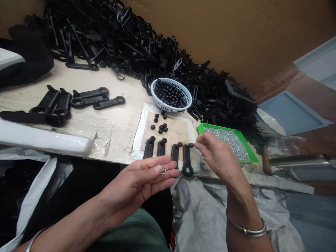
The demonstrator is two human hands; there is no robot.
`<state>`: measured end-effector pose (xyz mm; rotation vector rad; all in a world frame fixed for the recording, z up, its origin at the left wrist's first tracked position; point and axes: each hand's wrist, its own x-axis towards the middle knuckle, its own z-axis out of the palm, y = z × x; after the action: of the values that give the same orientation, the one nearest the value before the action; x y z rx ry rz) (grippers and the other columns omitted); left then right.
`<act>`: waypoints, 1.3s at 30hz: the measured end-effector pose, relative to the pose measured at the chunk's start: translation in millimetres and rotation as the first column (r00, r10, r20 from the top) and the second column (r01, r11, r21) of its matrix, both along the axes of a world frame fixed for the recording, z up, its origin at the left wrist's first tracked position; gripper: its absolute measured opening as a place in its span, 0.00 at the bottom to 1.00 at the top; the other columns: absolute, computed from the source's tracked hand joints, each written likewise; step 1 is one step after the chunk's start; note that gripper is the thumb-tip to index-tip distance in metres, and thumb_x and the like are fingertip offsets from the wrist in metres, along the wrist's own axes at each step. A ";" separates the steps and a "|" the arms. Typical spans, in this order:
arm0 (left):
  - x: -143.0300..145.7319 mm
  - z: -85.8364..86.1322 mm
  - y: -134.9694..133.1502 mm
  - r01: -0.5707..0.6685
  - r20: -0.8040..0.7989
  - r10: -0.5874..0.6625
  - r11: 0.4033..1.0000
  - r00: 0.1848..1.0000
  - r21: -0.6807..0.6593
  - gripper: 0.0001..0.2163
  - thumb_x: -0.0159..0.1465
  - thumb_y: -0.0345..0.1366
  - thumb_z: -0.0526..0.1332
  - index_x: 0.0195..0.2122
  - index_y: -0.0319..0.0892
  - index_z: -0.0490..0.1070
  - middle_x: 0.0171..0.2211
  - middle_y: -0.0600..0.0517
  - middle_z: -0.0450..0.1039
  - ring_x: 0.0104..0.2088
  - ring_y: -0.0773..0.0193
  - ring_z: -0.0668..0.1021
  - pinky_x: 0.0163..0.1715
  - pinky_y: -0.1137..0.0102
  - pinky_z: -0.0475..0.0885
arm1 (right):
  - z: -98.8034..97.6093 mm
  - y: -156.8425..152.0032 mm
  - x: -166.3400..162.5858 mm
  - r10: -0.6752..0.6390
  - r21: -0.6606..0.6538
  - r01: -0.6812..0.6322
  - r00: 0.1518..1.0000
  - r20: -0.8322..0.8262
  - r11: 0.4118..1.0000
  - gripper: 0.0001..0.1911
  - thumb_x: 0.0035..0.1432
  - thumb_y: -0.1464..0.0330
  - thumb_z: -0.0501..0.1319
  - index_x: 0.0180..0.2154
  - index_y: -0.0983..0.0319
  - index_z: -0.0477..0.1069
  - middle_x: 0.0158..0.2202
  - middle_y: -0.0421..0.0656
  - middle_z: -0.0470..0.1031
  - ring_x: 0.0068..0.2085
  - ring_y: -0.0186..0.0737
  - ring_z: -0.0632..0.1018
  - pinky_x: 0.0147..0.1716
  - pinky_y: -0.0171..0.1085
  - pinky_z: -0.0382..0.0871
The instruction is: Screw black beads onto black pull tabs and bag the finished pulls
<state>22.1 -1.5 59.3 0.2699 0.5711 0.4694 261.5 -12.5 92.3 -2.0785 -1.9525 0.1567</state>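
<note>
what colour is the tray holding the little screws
Bright green: the tray by the right hand, clearest in the head view.

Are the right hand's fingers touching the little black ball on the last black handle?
Touching. The head view shows the right hand's fingertips pinched right against the small black ball atop the rightmost black handle, with no gap between them.

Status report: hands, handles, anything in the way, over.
Left hand open, small screws on fingers. Right hand pinching at tip of rightmost handle. Four handles in a row; loose knobs behind, clear of hands.
</note>
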 end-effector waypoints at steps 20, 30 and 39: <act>2.7 -1.6 0.6 -0.046 0.070 0.047 0.999 0.996 -0.010 0.17 0.69 0.37 0.56 0.53 0.30 0.69 0.53 0.35 0.71 0.55 0.50 0.74 0.55 0.61 0.71 | 24.2 -22.5 -7.0 0.046 0.028 -0.043 0.996 -0.082 0.999 0.07 0.64 0.64 0.58 0.34 0.59 0.71 0.26 0.37 0.72 0.25 0.34 0.71 0.26 0.34 0.62; 4.9 1.4 -0.3 -0.093 0.163 0.108 0.991 0.981 -0.097 0.20 0.70 0.40 0.54 0.57 0.32 0.62 0.50 0.38 0.71 0.49 0.57 0.76 0.59 0.58 0.63 | 2.1 -34.4 -55.2 0.443 0.152 -0.417 0.865 -0.235 0.896 0.11 0.65 0.73 0.57 0.47 0.58 0.71 0.41 0.44 0.75 0.42 0.39 0.75 0.40 0.40 0.72; 3.9 -1.7 -1.2 -0.035 0.223 0.051 0.997 0.973 -0.072 0.25 0.71 0.45 0.51 0.63 0.33 0.54 0.55 0.35 0.68 0.58 0.50 0.70 0.62 0.55 0.56 | -4.6 -32.7 -55.9 0.453 0.138 -0.435 0.878 -0.154 0.890 0.11 0.65 0.75 0.55 0.46 0.59 0.71 0.40 0.44 0.72 0.42 0.39 0.72 0.39 0.39 0.70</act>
<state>26.0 -2.8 57.7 0.1377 0.3708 0.5142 205.6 -45.1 87.7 -1.4630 -2.2369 0.3239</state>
